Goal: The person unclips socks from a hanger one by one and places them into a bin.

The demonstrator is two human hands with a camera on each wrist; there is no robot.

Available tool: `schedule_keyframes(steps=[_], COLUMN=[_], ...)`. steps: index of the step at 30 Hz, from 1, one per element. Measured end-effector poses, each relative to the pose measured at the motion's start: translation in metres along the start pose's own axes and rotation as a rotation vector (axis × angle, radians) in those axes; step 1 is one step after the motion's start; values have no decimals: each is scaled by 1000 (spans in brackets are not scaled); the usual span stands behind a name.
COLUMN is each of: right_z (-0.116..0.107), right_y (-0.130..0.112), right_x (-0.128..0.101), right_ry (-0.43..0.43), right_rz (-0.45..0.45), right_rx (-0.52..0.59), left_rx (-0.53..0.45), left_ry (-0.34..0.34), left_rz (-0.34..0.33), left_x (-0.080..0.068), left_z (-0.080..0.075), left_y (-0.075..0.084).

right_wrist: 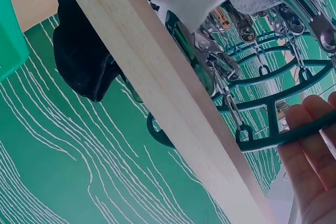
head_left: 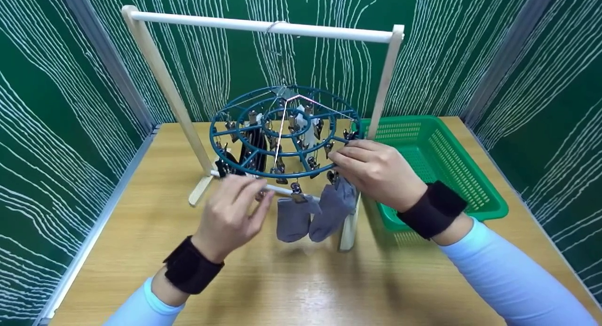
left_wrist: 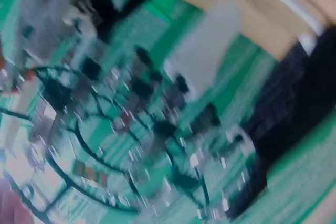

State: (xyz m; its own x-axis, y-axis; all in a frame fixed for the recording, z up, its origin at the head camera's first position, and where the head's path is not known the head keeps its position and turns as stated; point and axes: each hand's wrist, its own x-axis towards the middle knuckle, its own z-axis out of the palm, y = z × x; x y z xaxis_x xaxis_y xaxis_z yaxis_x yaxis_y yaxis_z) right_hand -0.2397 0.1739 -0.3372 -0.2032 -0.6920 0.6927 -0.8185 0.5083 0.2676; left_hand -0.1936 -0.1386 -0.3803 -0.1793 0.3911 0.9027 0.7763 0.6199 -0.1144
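A round blue-green clip hanger with many metal clips hangs by its hook from a white bar. My right hand grips its rim on the right; the right wrist view shows the fingers around the rim. Just below the front-left rim is my left hand, fingers loosely bent, blurred, with nothing visible held. Two grey socks hang from clips at the front, near the right hand. Dark striped socks hang at the left, and a white sock farther back.
A wooden stand carries the bar, its feet on the wooden table. Behind its right post sits a green plastic basket. Green walls with white lines enclose the table on the back and sides.
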Motion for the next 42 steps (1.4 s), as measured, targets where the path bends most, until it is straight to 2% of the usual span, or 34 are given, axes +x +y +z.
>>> schedule_keyframes(steps=[2, 4, 9, 14, 17, 20, 26, 29, 38, 42], right_z=[0, -1, -2, -2, -1, -1, 0, 0, -1, -5], right_y=[0, -1, -2, -2, -2, -2, -2, -2, -6, -12], right_x=[0, -1, -1, -1, 0, 0, 0, 0, -3, -3], right_ry=[-2, 1, 4, -6, -8, -8, -9, -9, 0, 21], right_rz=[2, -2, -7, 0, 0, -2, -5, 1, 41, 76], right_rx=[2, -2, -17, -24, -28, -30, -25, -22, 2, 1], left_rx=[-75, -138, -291, -418, -486, -543, -620, -606, -583, -591], left_ry=[-42, -98, -269, -437, -506, -549, -538, -530, -481, -474], left_rz=[-28, -89, -353, -586, -688, -754, -803, -806, -731, -725], left_x=[1, 2, 12, 21, 25, 26, 27, 27, 27, 26], left_z=[3, 5, 7, 11, 14, 16, 20, 20, 20, 20], left_y=[7, 14, 28, 30, 28, 25, 19, 16, 12, 11])
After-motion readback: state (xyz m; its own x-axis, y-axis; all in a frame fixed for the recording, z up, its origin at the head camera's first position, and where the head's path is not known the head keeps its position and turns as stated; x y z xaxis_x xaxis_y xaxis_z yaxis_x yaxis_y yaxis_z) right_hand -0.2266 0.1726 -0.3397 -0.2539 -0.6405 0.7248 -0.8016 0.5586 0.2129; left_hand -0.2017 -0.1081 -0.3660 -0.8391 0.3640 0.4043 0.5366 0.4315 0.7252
